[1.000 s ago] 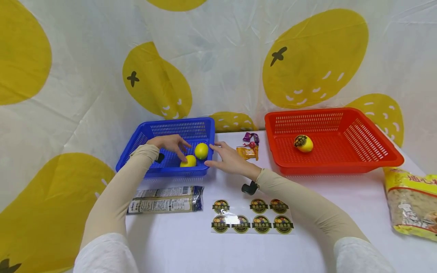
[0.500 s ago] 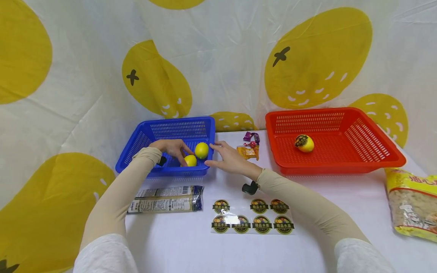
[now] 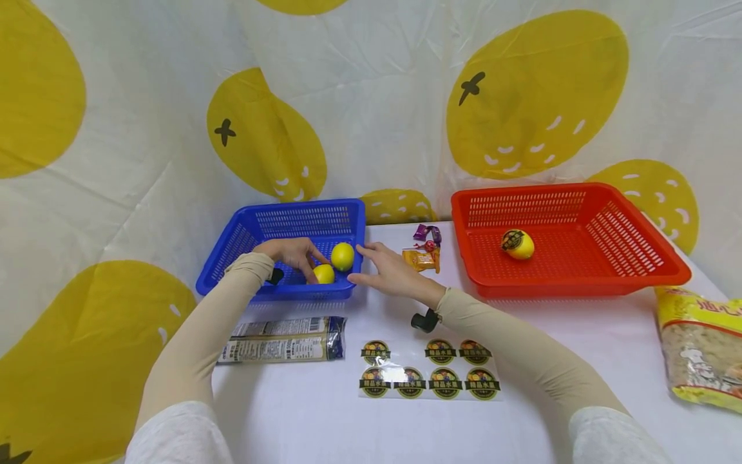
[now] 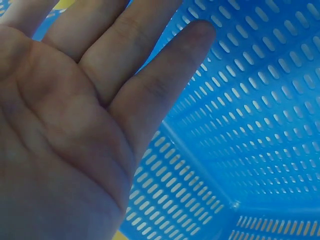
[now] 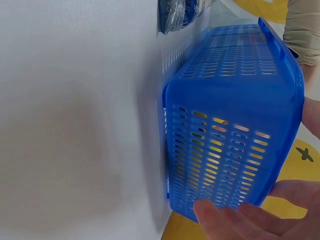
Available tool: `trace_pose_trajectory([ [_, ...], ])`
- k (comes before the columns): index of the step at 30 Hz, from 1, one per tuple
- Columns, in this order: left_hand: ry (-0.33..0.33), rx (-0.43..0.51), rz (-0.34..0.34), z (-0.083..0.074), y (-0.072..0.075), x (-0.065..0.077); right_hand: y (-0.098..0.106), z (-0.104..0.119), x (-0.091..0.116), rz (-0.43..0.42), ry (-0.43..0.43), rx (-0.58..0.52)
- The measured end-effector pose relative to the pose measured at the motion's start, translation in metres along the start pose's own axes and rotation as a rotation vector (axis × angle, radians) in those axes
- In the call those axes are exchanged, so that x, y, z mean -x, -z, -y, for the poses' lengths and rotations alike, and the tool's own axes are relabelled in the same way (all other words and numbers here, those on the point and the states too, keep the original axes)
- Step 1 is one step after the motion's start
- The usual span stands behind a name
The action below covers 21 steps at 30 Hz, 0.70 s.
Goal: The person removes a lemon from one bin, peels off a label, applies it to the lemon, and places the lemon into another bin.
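My left hand (image 3: 297, 256) reaches into the blue basket (image 3: 342, 205), thumb and fingers around a yellow lemon (image 3: 324, 274) near the front right corner. A second lemon (image 3: 342, 256) lies just behind it. In the left wrist view, the palm and outstretched little finger of that hand (image 4: 90, 110) show against the slotted wall. My right hand (image 3: 390, 274) rests its fingertips on the blue basket's right rim with fingers spread. The right wrist view has its thumb and index at the rim and other fingers (image 5: 235, 220) along the outer wall.
To the right stands a red basket (image 3: 580, 288) holding a lemon with a dark sticker (image 3: 513, 240). Wrapped candies (image 3: 421, 260) lie between the baskets. In front are a sticker sheet (image 3: 410, 370) and a long printed packet (image 3: 284, 340); a yellow bag (image 3: 704, 348) sits far right.
Over the second, my left hand has moved slightly right and its fingers have come in around the front lemon. My right hand has stayed at the blue basket's rim.
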<state>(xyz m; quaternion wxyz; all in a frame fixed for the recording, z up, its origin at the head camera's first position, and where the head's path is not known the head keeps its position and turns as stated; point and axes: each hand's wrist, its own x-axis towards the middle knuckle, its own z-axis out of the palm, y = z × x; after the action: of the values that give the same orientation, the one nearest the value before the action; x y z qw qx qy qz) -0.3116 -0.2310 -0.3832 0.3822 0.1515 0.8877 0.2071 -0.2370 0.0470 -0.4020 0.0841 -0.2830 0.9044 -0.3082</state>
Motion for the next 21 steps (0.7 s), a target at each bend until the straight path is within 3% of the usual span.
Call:
trace_pose_trajectory([
  [21, -0.026, -0.034, -0.070, 0.0019, -0.0019, -0.0024, -0.0010, 0.0007, 0.0007, 0.010, -0.019, -0.017],
])
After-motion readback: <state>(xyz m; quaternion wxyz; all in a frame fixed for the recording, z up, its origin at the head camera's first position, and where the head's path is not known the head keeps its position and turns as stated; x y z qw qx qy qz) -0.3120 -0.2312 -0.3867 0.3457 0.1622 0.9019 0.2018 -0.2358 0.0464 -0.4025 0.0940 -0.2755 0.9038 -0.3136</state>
